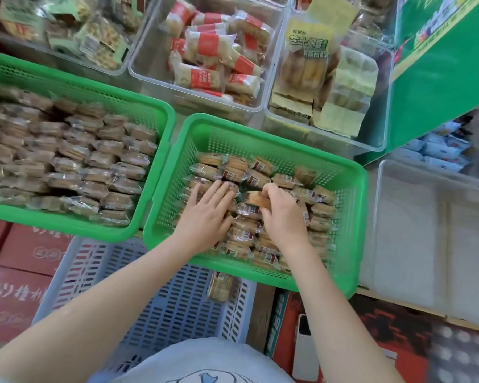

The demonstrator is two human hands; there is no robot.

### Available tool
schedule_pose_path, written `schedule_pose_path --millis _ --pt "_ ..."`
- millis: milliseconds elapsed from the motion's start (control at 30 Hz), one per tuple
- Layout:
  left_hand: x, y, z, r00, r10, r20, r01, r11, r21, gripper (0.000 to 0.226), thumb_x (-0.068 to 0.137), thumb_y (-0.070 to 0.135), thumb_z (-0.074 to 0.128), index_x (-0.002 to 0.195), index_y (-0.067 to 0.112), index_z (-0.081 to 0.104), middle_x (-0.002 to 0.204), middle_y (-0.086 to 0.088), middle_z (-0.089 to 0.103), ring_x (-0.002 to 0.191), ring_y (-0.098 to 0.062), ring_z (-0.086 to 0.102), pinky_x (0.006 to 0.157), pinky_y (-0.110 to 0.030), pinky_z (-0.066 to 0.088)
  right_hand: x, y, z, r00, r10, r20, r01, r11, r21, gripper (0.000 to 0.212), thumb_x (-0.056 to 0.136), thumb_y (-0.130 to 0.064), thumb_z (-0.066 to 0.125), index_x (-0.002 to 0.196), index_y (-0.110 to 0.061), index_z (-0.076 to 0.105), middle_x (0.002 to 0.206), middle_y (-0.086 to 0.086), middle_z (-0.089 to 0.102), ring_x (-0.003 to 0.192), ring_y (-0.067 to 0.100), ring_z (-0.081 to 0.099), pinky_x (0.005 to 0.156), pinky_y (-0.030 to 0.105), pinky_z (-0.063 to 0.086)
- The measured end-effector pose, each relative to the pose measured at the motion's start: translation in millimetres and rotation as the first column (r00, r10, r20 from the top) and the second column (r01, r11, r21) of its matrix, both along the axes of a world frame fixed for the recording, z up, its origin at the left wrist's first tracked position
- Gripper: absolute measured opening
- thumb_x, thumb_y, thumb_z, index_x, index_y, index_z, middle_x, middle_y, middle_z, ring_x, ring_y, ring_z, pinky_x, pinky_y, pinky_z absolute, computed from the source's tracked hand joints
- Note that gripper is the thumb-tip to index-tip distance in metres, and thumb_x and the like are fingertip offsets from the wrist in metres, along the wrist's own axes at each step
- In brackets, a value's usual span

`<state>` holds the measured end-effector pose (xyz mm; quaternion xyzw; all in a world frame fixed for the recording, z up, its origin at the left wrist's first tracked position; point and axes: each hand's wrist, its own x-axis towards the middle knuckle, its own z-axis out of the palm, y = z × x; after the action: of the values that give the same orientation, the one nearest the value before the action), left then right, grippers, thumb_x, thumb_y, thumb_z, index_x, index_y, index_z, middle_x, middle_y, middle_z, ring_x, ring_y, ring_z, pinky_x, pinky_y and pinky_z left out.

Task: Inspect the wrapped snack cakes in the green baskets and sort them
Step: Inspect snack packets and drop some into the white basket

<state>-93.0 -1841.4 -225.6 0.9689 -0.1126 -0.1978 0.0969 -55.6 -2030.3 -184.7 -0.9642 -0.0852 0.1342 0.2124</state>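
Note:
Two green baskets hold wrapped snack cakes. The right green basket (pixel 351 217) is about half full of loose cakes (pixel 285 181). The left green basket (pixel 155 167) is packed with neat rows of cakes (pixel 75 164). My left hand (pixel 208 211) lies flat, fingers straight, on the cakes at the left of the right basket. My right hand (pixel 281 211) grips one wrapped cake (pixel 256 199) with curled fingers, just above the pile at the basket's middle.
A grey-blue slotted crate (pixel 172 308) under the baskets has one wrapped cake (pixel 220 286) lying on it. Clear bins of red-label snacks (pixel 219 51) and yellow-pack snacks (pixel 315 78) stand behind. An empty clear bin (pixel 432 230) sits at the right. Red cartons (pixel 14 280) are at the left.

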Motion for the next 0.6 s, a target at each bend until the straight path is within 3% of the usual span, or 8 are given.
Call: schedule_pose_path --millis 67,133,200,267,367,433,500,600 --pt "-2 -2 -1 1.0 0.017 0.016 -0.017 1.0 -0.009 0.064 0.106 0.05 0.022 0.162 0.021 0.011 0.169 0.002 0.002 0.156 -0.015 -0.007 0.125 -0.052 -0.002 1 4 -7 0.999 0.039 0.022 -0.038 0.999 -0.031 0.026 0.092 -0.003 0.06 0.115 -0.013 0.053 0.106 0.005 0.063 0.098 0.025 0.056 0.071 0.031 0.037" --pt "0 -6 0 0.996 0.067 0.06 -0.064 0.996 -0.054 0.061 0.106 0.046 0.029 0.16 0.02 0.022 0.168 -0.001 0.018 0.156 -0.018 0.01 0.124 -0.051 0.008 3 7 -14 0.996 0.074 0.044 -0.072 0.996 -0.046 0.028 0.092 0.001 0.057 0.118 -0.01 0.054 0.105 0.007 0.065 0.097 0.027 0.057 0.071 0.031 0.038" --pt "4 -10 3 0.982 0.136 0.132 -0.121 0.986 -0.114 0.058 0.104 0.043 0.032 0.155 0.018 0.034 0.158 -0.004 0.04 0.147 -0.023 0.032 0.118 -0.051 0.023 4 9 -19 0.991 0.132 0.028 -0.13 0.989 -0.07 0.037 0.091 0.006 0.056 0.126 -0.008 0.054 0.111 0.011 0.066 0.101 0.03 0.058 0.08 0.036 0.046" --pt "11 -14 2 0.972 0.125 0.198 -0.102 0.987 -0.123 0.058 0.1 0.044 0.029 0.152 0.02 0.04 0.151 -0.007 0.047 0.139 -0.028 0.04 0.111 -0.051 0.03 6 10 -23 0.98 0.197 -0.007 -0.197 0.975 -0.106 0.045 0.09 0.009 0.053 0.133 -0.006 0.053 0.122 0.014 0.065 0.109 0.033 0.056 0.092 0.044 0.047" --pt "21 -17 -2 0.978 0.008 0.208 0.011 0.996 -0.089 0.059 0.1 0.049 0.025 0.149 0.024 0.046 0.162 -0.008 0.033 0.15 -0.03 0.026 0.116 -0.051 0.016 7 8 -25 0.972 0.236 0.022 -0.229 0.959 -0.169 0.04 0.091 0.006 0.053 0.128 -0.006 0.06 0.119 0.014 0.063 0.107 0.034 0.053 0.086 0.047 0.047" --pt "22 -17 -7 0.987 -0.057 0.152 0.067 0.996 -0.062 0.062 0.102 0.054 0.02 0.153 0.026 0.039 0.169 -0.005 0.013 0.156 -0.027 0.003 0.122 -0.052 0.001 9 5 -25 0.966 0.232 0.115 -0.214 0.965 -0.152 0.026 0.091 0.002 0.057 0.114 -0.005 0.068 0.105 0.014 0.061 0.096 0.033 0.054 0.075 0.046 0.051" --pt "21 -16 -13 0.988 -0.084 0.128 0.089 0.995 -0.036 0.062 0.103 0.056 0.016 0.157 0.029 0.032 0.17 -0.004 0.003 0.156 -0.026 -0.008 0.123 -0.055 -0.004 15 4 -22 0.964 0.168 0.207 -0.156 0.985 -0.071 0.016 0.093 -0.002 0.06 0.105 -0.002 0.07 0.096 0.012 0.058 0.088 0.029 0.054 0.068 0.041 0.05" --pt "20 -14 -14 0.989 -0.085 0.12 0.088 0.996 -0.016 0.059 0.106 0.056 0.021 0.158 0.03 0.029 0.17 -0.005 0.003 0.156 -0.027 -0.008 0.124 -0.055 -0.003 32 7 -17 0.964 0.055 0.262 -0.046 0.998 -0.038 0.019 0.094 -0.006 0.06 0.111 0.001 0.067 0.099 0.013 0.059 0.092 0.028 0.055 0.076 0.039 0.052"
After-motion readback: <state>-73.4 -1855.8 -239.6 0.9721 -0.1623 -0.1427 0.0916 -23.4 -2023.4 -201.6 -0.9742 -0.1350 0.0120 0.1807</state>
